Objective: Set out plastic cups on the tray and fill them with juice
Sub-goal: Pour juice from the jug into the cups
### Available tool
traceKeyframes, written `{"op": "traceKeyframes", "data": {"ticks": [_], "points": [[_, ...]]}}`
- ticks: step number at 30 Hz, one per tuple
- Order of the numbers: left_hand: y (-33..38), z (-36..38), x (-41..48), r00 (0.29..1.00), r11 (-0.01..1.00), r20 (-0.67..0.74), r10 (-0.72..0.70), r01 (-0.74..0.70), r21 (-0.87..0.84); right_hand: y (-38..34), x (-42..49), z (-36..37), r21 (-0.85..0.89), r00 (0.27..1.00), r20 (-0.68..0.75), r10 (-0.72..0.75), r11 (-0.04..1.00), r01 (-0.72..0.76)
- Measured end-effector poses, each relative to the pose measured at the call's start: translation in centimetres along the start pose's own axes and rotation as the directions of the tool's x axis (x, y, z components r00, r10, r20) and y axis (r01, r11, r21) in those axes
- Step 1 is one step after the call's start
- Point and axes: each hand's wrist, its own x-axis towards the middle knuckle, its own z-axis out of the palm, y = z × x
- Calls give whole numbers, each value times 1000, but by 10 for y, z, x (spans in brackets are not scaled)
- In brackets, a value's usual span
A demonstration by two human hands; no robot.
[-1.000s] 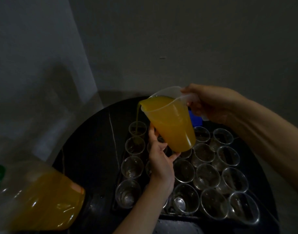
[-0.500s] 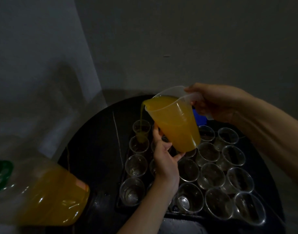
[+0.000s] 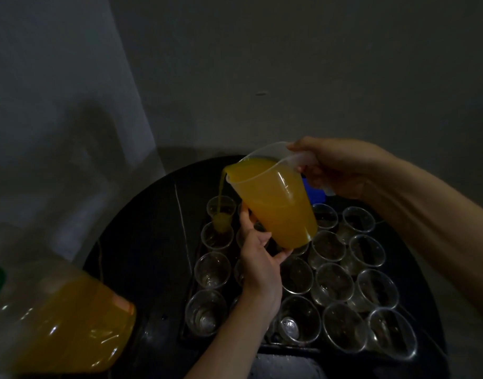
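Observation:
A clear plastic jug [image 3: 276, 206] of orange juice is tilted to the left. My right hand [image 3: 336, 168] grips its handle. My left hand [image 3: 259, 258] supports the jug's base from below with thumb and fingers cupped around it. A thin stream of juice falls from the spout into the far-left cup [image 3: 221, 214], which holds some juice. Several empty clear plastic cups [image 3: 333, 283] stand in rows on a dark tray [image 3: 188, 318].
The tray sits on a round black table [image 3: 142, 242] against a grey wall. A big bottle of orange juice [image 3: 62, 324] with a green cap lies tilted at the lower left. Something blue [image 3: 314, 195] shows behind the jug.
The jug keeps pouring and the far-left cup has gained juice. Both hands stay on the jug; the view has shifted slightly.

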Motion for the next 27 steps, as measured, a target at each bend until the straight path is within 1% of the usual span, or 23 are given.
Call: {"op": "traceKeyframes", "data": {"ticks": [8,12,16,20,27], "points": [[-1,-5,1,1000,1000,2,-2,2,10,0,1,3,-37,1000,17,4,999,-3],[-1,-6,3,1000,1000,4,-9,9,13,-2,0,4,-13,999,35,0,1000,0],[0,-4,4,1000,1000,2,-9,9,6,-3,2,3,-38,999,36,9,999,-8],[0,-2,2,1000,1000,0,5,-5,-4,-3,4,2,-5,999,36,15,1000,-15],[1,-2,0,1000,1000,-7,-15,15,-4,-5,1,3,-16,998,48,28,999,-28]]}}
